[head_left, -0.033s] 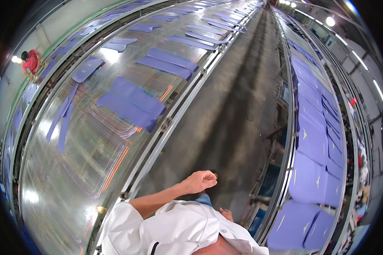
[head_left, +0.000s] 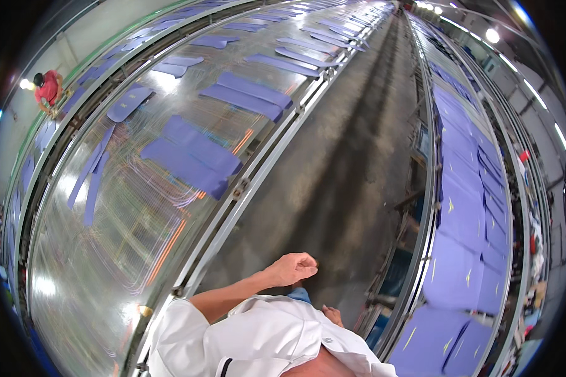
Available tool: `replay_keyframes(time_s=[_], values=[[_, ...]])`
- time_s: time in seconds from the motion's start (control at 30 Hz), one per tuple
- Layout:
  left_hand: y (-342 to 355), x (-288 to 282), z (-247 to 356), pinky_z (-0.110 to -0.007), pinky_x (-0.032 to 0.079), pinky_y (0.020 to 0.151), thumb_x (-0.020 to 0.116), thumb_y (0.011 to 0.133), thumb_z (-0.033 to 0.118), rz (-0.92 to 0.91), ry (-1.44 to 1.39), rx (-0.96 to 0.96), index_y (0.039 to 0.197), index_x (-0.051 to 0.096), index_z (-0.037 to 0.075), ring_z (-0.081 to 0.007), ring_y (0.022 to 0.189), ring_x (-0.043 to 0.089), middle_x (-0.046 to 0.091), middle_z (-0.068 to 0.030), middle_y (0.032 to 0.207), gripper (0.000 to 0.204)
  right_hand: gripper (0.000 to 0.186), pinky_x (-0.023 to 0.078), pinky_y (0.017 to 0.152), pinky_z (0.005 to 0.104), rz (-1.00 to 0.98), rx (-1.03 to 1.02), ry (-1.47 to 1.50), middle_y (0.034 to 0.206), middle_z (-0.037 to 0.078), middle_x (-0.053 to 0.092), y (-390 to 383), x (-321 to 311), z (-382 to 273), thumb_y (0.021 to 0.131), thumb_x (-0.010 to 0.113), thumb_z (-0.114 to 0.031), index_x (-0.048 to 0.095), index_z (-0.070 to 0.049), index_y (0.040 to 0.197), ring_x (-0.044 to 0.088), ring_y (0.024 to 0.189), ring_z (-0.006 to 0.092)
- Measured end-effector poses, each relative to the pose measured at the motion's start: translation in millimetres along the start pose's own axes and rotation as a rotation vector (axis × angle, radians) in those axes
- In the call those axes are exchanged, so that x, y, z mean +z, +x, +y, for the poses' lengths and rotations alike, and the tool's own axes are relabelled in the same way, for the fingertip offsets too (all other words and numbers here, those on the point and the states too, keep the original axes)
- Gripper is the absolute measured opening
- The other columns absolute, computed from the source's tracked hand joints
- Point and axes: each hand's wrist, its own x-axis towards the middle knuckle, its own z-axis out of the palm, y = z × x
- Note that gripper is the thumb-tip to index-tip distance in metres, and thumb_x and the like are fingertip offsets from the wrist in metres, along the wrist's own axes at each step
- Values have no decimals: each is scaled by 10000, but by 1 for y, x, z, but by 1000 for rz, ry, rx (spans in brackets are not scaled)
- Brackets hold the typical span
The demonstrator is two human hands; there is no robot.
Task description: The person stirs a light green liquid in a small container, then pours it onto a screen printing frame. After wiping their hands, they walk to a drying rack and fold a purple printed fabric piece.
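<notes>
My left hand [head_left: 294, 268] is held in front of my white shirt, over the aisle floor, with its fingers curled in. Nothing shows in it, and it touches neither table. My right hand [head_left: 333, 315] hangs low beside my body, mostly hidden by the shirt, so its grip cannot be made out. Nearest on the left table are two wide purple fabric pieces [head_left: 192, 151] lying side by side. On the right, large purple fabric panels [head_left: 456, 264] with small yellow-green marks cover the other table.
A long glossy table [head_left: 107, 251] runs along my left, edged by a metal rail [head_left: 258, 169]. Between the tables stretches a dark floor aisle [head_left: 333, 188]. Narrow purple strips [head_left: 94, 179] lie farther in. A person in red [head_left: 48, 90] stands beyond the left table.
The view has shifted very slightly. My left hand sits a little farther left, still curled; the fabric pieces lie as before.
</notes>
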Motion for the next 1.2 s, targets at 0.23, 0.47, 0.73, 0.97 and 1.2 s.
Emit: replay_keyframes(time_s=[0.23, 0.47, 0.73, 0.97, 1.2], values=[[100, -21, 61, -301, 498, 920, 622, 969, 227, 290, -98, -34, 1163, 601, -26, -168, 1024, 623, 657, -110, 1103, 319, 246, 455, 446, 284, 52, 141, 277, 680, 37, 576, 207, -134, -63, 945, 617, -249, 589, -52, 799, 577, 579, 158], [219, -53, 110, -297, 483, 929, 621, 974, 242, 257, -135, -88, 1177, 605, -16, -166, 1032, 621, 664, -84, 1101, 329, 347, 514, 638, 282, 222, -53, 402, 909, 77, 663, 310, -258, -196, 938, 630, -307, 643, 7, 1086, 619, 760, 138], [382, -139, 158, -295, 485, 949, 626, 973, 236, 109, -162, 39, 1173, 608, -15, -161, 1045, 619, 659, -81, 1096, 321, 364, 531, 673, 293, 107, 69, 434, 950, 90, 683, 384, -271, -259, 923, 656, -319, 653, 2, 1094, 641, 783, 154], [494, -247, 243, -280, 509, 878, 640, 961, 215, 189, -110, 133, 1144, 612, -11, -129, 997, 618, 665, -76, 1063, 292, 336, 438, 583, 238, 139, 67, 357, 798, 9, 641, 454, -302, -378, 901, 686, -288, 685, 19, 1038, 544, 670, 83], [545, -310, 260, -304, 505, 861, 622, 969, 271, 429, -275, 114, 1162, 610, 5, -159, 992, 630, 663, -87, 1119, 329, 319, 472, 664, 233, 27, -195, 160, 902, 51, 679, 590, -364, -518, 914, 675, -241, 666, 28, 1085, 585, 757, 97]])
